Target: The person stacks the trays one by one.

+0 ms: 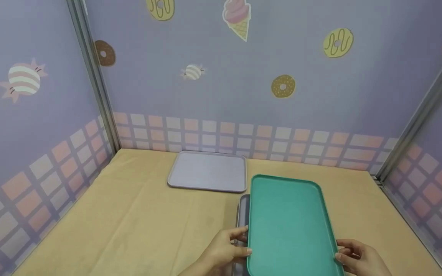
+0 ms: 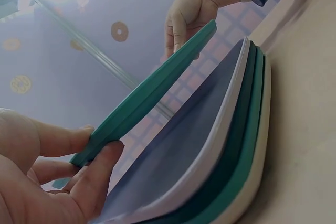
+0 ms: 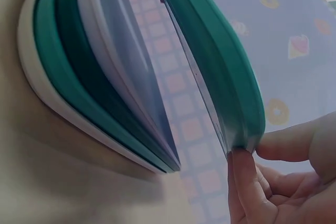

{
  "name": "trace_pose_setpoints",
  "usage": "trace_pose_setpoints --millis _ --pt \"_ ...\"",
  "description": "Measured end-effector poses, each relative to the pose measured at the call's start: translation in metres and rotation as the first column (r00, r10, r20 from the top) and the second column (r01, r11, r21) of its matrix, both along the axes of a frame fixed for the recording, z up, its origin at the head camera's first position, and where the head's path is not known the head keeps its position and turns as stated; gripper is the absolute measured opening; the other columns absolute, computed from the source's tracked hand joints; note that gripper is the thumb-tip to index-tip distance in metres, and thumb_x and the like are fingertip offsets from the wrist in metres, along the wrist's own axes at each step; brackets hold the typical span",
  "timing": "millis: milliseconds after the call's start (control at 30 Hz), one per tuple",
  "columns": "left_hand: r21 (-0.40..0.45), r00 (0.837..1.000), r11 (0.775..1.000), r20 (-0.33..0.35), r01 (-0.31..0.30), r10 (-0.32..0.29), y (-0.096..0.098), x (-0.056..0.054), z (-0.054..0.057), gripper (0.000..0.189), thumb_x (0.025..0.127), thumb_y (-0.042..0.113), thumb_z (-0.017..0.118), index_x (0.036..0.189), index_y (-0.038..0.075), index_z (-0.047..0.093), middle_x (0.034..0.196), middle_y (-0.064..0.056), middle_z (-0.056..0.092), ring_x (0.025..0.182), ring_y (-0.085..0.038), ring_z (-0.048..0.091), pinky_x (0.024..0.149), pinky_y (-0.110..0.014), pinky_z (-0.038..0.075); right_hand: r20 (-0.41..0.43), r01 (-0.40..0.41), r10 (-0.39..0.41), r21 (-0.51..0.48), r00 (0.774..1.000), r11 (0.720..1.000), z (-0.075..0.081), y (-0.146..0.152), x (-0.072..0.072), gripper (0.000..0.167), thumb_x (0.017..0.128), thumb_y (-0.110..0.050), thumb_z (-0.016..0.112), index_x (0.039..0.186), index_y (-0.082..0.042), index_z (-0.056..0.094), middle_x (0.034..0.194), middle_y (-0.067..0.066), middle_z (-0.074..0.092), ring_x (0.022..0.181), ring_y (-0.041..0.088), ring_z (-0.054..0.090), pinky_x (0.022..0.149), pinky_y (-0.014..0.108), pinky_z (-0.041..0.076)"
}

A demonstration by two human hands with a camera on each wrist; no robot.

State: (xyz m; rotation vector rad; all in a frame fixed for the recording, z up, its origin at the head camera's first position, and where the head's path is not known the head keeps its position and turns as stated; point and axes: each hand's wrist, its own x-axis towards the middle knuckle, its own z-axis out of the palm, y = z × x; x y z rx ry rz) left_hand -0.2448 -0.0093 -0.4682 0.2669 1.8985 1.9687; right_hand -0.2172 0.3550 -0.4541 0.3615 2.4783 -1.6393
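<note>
A green rectangular tray is held up between both hands in the head view. My left hand pinches its left long edge, thumb on top and fingers beneath. On the opposite edge, my right hand pinches the rim the same way. Below the green tray lies a stack of trays, seen edge-on in the left wrist view, with a greyish-lilac tray on top and green and pale ones under it. The held tray is apart from the stack. Most of the stack is hidden in the head view.
A pale lilac tray lies flat by itself at the back of the yellow-covered table. Purple patterned walls rise at the back and both sides, with metal posts at the corners.
</note>
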Motion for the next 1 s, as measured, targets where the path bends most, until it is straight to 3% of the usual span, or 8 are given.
trace_pose_setpoints --millis 233,400,633,733,1000 --pt "-0.051 1.000 0.999 -0.006 -0.010 0.009 -0.017 0.005 -0.003 0.064 0.089 -0.010 0.069 0.149 -0.008 0.046 0.109 -0.012 0.062 0.084 -0.013 0.060 0.076 -0.028 0.061 0.004 -0.024 0.024 0.026 1.000 0.999 -0.011 -0.014 -0.002 0.045 0.094 0.002 0.068 0.134 0.018 0.053 0.093 0.007 0.061 0.087 0.017 0.058 0.073 0.029 0.062" --pt "-0.056 0.998 0.998 0.055 0.005 -0.002 -0.022 0.007 -0.008 0.063 0.091 -0.009 0.067 0.150 -0.008 0.044 0.111 -0.014 0.065 0.090 -0.015 0.066 0.079 -0.032 0.063 0.007 -0.100 0.099 0.043 0.995 0.994 -0.018 -0.016 -0.002 0.049 0.094 -0.003 0.069 0.134 0.019 0.051 0.093 0.006 0.063 0.086 0.018 0.059 0.072 0.028 0.059" --pt "-0.111 0.999 0.993 0.030 0.029 -0.026 -0.027 0.005 -0.009 0.060 0.092 -0.009 0.066 0.148 -0.011 0.045 0.111 -0.014 0.067 0.093 -0.014 0.067 0.082 -0.031 0.062 0.051 -0.035 0.031 0.066 0.998 0.997 -0.026 -0.027 -0.004 0.043 0.091 0.002 0.070 0.129 0.016 0.057 0.091 0.008 0.063 0.084 0.019 0.059 0.072 0.029 0.058" --pt "-0.133 0.999 0.990 0.012 0.046 -0.044 -0.029 0.004 -0.010 0.059 0.090 -0.009 0.068 0.146 -0.012 0.047 0.111 -0.014 0.069 0.095 -0.015 0.066 0.084 -0.030 0.061 0.056 -0.042 0.037 0.074 0.998 0.996 -0.028 -0.028 -0.003 0.040 0.089 0.003 0.071 0.125 0.015 0.059 0.090 0.008 0.063 0.084 0.019 0.058 0.071 0.028 0.055" --pt "-0.156 0.996 0.985 -0.034 0.078 -0.084 -0.030 0.006 -0.014 0.058 0.085 -0.011 0.068 0.140 -0.015 0.051 0.106 -0.012 0.067 0.090 -0.013 0.061 0.084 -0.026 0.058 0.060 -0.198 0.193 0.098 0.979 0.975 -0.026 -0.020 -0.003 0.037 0.090 -0.001 0.069 0.121 0.016 0.058 0.089 0.004 0.061 0.083 0.017 0.058 0.074 0.027 0.052"
